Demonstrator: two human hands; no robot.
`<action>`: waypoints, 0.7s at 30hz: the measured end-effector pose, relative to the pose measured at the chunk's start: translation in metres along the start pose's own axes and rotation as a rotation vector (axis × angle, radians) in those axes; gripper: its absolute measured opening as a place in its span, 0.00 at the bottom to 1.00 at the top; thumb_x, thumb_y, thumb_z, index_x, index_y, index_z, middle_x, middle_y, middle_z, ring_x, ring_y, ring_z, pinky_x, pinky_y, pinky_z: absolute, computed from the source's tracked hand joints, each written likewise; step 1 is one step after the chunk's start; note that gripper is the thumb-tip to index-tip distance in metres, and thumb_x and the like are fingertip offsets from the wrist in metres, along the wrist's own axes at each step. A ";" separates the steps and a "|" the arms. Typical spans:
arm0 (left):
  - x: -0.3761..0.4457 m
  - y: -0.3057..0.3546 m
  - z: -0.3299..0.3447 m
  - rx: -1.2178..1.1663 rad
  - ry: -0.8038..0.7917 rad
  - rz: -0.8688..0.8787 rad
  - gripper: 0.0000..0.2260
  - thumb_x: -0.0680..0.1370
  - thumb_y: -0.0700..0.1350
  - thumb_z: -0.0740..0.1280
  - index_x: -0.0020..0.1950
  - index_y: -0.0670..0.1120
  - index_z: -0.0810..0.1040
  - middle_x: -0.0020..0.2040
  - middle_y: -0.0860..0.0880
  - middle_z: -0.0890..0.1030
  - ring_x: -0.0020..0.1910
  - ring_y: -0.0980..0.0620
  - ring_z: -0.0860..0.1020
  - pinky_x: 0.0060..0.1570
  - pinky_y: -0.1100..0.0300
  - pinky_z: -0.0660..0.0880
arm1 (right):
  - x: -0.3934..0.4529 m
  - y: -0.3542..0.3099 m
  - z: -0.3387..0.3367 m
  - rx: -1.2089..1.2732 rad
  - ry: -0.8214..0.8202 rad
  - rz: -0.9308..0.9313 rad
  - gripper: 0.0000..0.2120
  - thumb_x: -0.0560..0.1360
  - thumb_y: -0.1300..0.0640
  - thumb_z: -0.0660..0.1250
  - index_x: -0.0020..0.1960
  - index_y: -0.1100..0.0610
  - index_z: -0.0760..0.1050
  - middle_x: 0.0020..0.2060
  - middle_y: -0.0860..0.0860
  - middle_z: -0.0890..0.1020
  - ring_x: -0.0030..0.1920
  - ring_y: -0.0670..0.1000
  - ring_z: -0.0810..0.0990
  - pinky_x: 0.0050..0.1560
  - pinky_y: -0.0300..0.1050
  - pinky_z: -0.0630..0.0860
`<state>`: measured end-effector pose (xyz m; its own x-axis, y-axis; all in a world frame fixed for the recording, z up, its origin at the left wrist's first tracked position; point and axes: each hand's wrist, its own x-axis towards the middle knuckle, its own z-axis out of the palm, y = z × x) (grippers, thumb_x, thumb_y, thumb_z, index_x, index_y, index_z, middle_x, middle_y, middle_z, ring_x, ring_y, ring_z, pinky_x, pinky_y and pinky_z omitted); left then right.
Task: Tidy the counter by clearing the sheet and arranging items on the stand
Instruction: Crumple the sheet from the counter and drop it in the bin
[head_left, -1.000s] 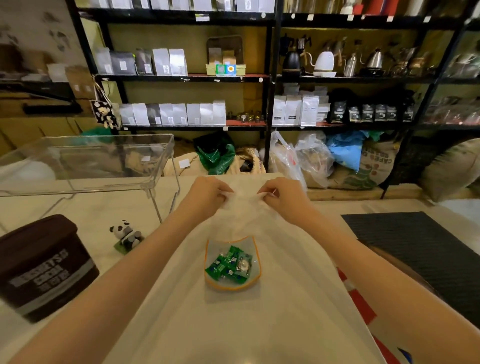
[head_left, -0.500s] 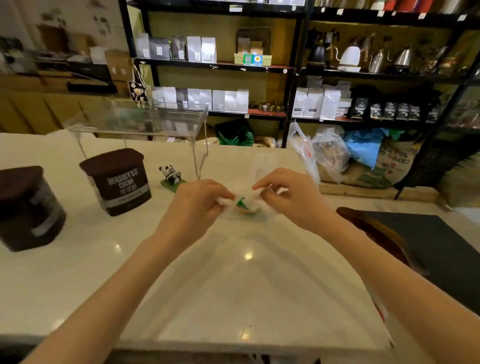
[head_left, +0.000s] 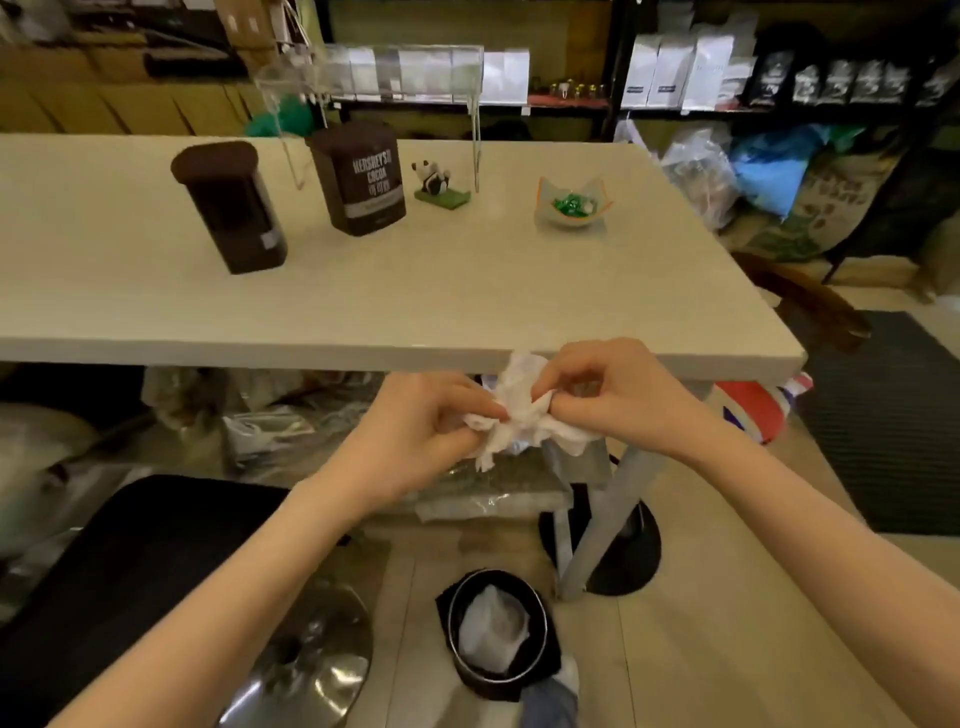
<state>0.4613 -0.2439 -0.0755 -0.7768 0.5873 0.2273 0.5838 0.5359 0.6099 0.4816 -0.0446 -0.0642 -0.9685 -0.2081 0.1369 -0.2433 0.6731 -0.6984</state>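
Observation:
The white sheet (head_left: 522, 410) is crumpled into a wad, held off the counter just below its front edge. My left hand (head_left: 421, 426) and my right hand (head_left: 618, 395) both grip it from either side. On the white counter (head_left: 467, 291) stand two brown cocoa tins (head_left: 231, 208) (head_left: 363, 182), a small panda figure (head_left: 436, 182) on a green base, and a glass dish of green candies (head_left: 571, 202). The clear acrylic stand (head_left: 384, 73) sits at the counter's far edge, behind the tins.
A black bin (head_left: 498, 634) with white paper inside stands on the floor below my hands. A black stool seat (head_left: 119, 561) and its chrome base (head_left: 306, 660) are at lower left. Table legs, bags and shelves lie beyond.
The sheet has come off the counter and is bunched into a wad between my hands. My view has pulled back and down, showing the counter's front edge and the bin.

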 end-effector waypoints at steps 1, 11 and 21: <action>-0.011 -0.006 0.007 0.001 -0.028 -0.025 0.10 0.70 0.36 0.70 0.49 0.47 0.84 0.46 0.50 0.84 0.35 0.65 0.76 0.36 0.79 0.67 | -0.006 0.003 0.011 -0.008 -0.025 0.029 0.10 0.68 0.66 0.67 0.41 0.55 0.83 0.34 0.43 0.79 0.39 0.47 0.78 0.40 0.36 0.72; -0.064 -0.106 0.113 -0.032 -0.347 -0.460 0.16 0.72 0.39 0.67 0.60 0.45 0.78 0.59 0.44 0.80 0.58 0.49 0.77 0.53 0.66 0.69 | -0.033 0.100 0.131 0.040 -0.177 0.391 0.09 0.73 0.63 0.64 0.49 0.59 0.81 0.48 0.54 0.83 0.47 0.50 0.79 0.42 0.31 0.69; -0.108 -0.238 0.301 -0.020 -0.515 -0.641 0.20 0.75 0.33 0.60 0.65 0.46 0.73 0.66 0.44 0.74 0.64 0.47 0.74 0.64 0.60 0.68 | -0.081 0.273 0.319 0.092 -0.266 0.793 0.17 0.76 0.67 0.57 0.63 0.60 0.72 0.65 0.59 0.74 0.63 0.57 0.74 0.58 0.39 0.69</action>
<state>0.4775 -0.2520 -0.4736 -0.7496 0.3784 -0.5431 0.0560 0.8538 0.5176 0.5102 -0.0700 -0.4903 -0.8032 0.1343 -0.5804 0.5204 0.6324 -0.5738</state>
